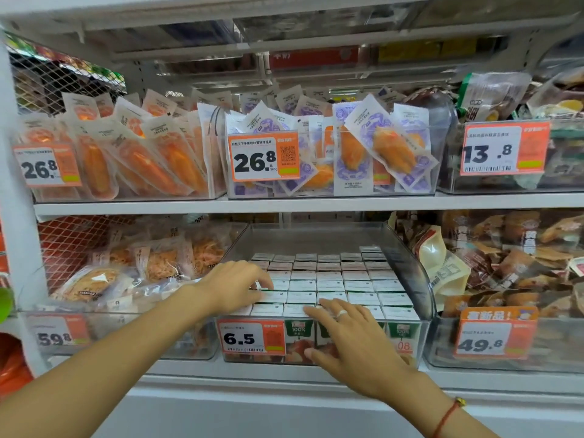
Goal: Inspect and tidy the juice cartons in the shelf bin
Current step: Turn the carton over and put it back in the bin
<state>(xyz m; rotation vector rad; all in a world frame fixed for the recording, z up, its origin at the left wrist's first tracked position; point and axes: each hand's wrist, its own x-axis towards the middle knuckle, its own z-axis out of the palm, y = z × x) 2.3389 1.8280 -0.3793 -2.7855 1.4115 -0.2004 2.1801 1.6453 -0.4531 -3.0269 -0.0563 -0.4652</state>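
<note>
1. Down on the lower shelf, the head view shows a clear shelf bin (407, 267) holding juice cartons (328, 284) packed upright in tight rows, their white tops forming a nearly level grid. The rows reach the bin's front wall; behind the back rows the bin floor shows bare up to its rear wall.
2. At the bin's front edge hangs an orange price tag (251, 338) reading 6.5, covering the left part of the front wall; green-and-red carton faces show through the clear plastic to its right.
3. Reaching in over the bin's left rim, the left hand (232, 287) has its fingers bent down onto the carton tops in the left columns; whether it pinches a carton I cannot tell.
4. Over the front edge, the right hand (350, 336) lies released, its straight fingers resting on the front-row tops, thumb hanging before the front wall. It wears a ring, with a red cord at the wrist.
5. Either side, neighbouring clear bins of bagged snacks (505, 270) sit just beside the bin. Above, the upper shelf's edge (284, 203) leaves an open gap over the cartons.
</note>
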